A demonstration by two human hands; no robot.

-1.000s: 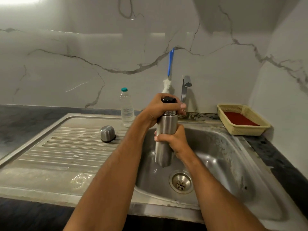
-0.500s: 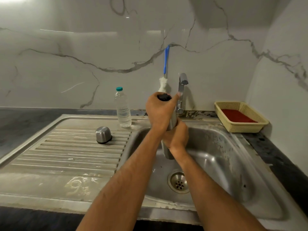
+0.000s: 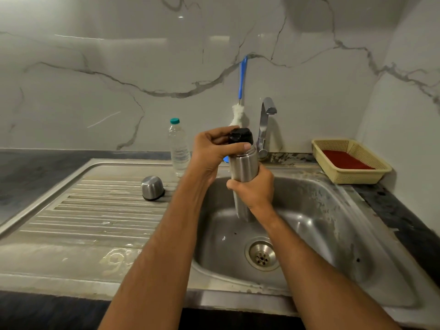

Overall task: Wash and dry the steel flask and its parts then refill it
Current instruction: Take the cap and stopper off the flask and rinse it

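Since half a second ago, the left hand (image 3: 212,151) has been turned back so that the black stopper (image 3: 240,136) is exposed between thumb and fingers, where before it was mostly covered. The flask (image 3: 244,167) is held upright over the sink (image 3: 333,210), as before.

The stopper is gripped by the left hand, with the thumb lying across the neck just below it and the fingers curled behind. It cannot be told whether the stopper is seated on the neck or lifted clear. The flask body is gripped around its middle by the right hand (image 3: 256,191), the fingers being wrapped round the steel wall. The lower end of the flask is seen below that hand, above the sink floor and behind the drain (image 3: 262,254).

A steel cup (image 3: 152,188) is stood mouth down on the ribbed drainboard (image 3: 83,217), to the left of the sink. A water bottle (image 3: 178,148) with a teal cap is stood upright at the back of the drainboard. A brush (image 3: 239,108) with a blue handle is propped against the marble wall beside the tap (image 3: 264,125). A yellow basket (image 3: 347,172) with a red item inside is placed on the dark worktop (image 3: 392,210) at the right.
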